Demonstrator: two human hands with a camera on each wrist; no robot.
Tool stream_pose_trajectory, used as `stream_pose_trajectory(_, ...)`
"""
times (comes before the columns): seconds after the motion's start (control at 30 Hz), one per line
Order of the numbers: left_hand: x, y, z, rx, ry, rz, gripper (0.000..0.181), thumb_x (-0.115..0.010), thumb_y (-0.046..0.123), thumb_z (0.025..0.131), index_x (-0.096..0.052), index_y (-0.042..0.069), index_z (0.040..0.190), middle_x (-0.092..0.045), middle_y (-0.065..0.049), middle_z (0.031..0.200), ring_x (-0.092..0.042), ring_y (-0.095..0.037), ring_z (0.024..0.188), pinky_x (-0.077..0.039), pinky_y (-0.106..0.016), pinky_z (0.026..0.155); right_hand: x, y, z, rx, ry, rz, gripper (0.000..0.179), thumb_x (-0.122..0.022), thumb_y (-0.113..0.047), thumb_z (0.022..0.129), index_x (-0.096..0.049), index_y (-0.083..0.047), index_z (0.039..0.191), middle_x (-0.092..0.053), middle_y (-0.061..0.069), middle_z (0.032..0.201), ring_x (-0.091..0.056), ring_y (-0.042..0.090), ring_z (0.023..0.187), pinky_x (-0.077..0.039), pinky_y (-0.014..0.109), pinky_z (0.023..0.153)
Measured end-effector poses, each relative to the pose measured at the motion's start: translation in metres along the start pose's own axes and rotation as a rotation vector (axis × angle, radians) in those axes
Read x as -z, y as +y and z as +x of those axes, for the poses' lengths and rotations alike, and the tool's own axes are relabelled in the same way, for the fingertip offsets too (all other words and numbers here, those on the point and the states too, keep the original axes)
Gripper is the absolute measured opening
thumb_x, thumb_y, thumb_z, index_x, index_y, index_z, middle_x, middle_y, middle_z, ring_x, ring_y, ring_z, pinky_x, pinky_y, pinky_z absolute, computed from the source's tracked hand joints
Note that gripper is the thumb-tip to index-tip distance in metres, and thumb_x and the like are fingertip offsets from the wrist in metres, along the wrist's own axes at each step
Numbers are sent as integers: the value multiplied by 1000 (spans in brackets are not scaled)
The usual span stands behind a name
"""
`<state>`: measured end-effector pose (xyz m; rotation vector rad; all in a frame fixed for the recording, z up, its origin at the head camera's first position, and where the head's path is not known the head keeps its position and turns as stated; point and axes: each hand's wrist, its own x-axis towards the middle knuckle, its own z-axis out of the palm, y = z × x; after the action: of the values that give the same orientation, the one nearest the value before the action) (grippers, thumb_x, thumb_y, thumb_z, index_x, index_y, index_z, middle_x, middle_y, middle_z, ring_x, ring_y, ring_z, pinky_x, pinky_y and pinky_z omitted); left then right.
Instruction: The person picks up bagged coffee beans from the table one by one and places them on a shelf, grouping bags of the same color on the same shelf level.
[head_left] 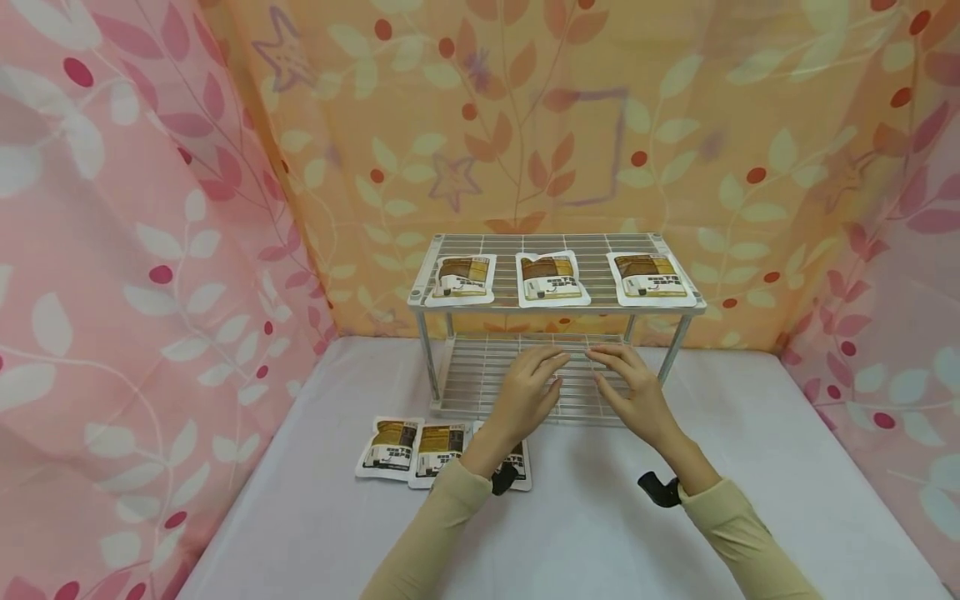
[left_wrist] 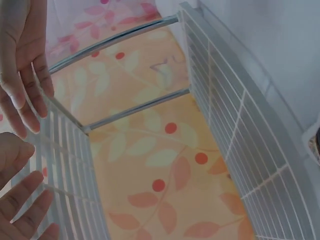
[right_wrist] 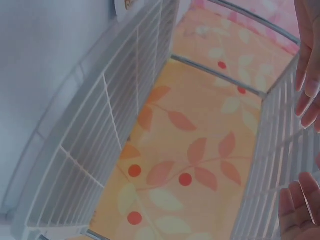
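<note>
Both hands hover in front of the wire rack [head_left: 558, 310], fingers bent loosely toward each other with nothing between them. My left hand [head_left: 527, 390] overlaps the lower shelf in the head view, its forearm passing over the row of pouches on the table. To its right, my right hand [head_left: 636, 393] is held level with it, a small gap between the two. White pouches with brown-and-gold labels lie spaced along the top shelf: a left pouch [head_left: 463, 279], a middle pouch [head_left: 552, 279] and a right pouch [head_left: 651, 279].
On the white table [head_left: 300, 533], left of the hands, lie three more pouches side by side: one at the left [head_left: 390, 448], one in the centre [head_left: 441, 450] and one at the right [head_left: 519, 467] partly covered by the left wrist. Patterned cloth [head_left: 517, 108] hangs behind the rack and at both sides.
</note>
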<state>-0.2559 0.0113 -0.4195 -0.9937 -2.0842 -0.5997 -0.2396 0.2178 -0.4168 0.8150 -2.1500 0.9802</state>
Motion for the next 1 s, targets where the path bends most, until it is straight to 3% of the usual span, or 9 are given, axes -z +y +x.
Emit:
stream_pose_trajectory(0.27, 7, -9, -19, 49, -39, -14, 39, -67, 14, 85, -59, 9, 122, -58, -7, 122, -52, -20, 116, -36, -31, 105, -20, 0, -9, 17, -54, 21, 39, -65, 5, 81, -61, -3, 119, -57, 11, 118, -53, 28, 110, -41, 16, 94)
stream_pose_trajectory(0.57, 7, -20, -38, 94, -53, -58, 43, -68, 13, 84, -56, 11, 125, -57, -6, 123, -51, -20, 116, -40, -31, 102, -39, -1, -22, 6, -161, 8, 39, -66, 0, 82, -60, -5, 120, -56, 10, 121, -52, 26, 112, -49, 38, 88)
stream_pose_trajectory(1.0, 13, -33, -67, 197, -131, -67, 43, -64, 15, 87, -53, 14, 129, -55, -3, 126, -51, -19, 117, -42, -33, 100, -63, -2, -39, -83, -289, 34, 40, -64, -6, 86, -57, -12, 125, -54, 9, 125, -51, 25, 116, -47, 44, 92)
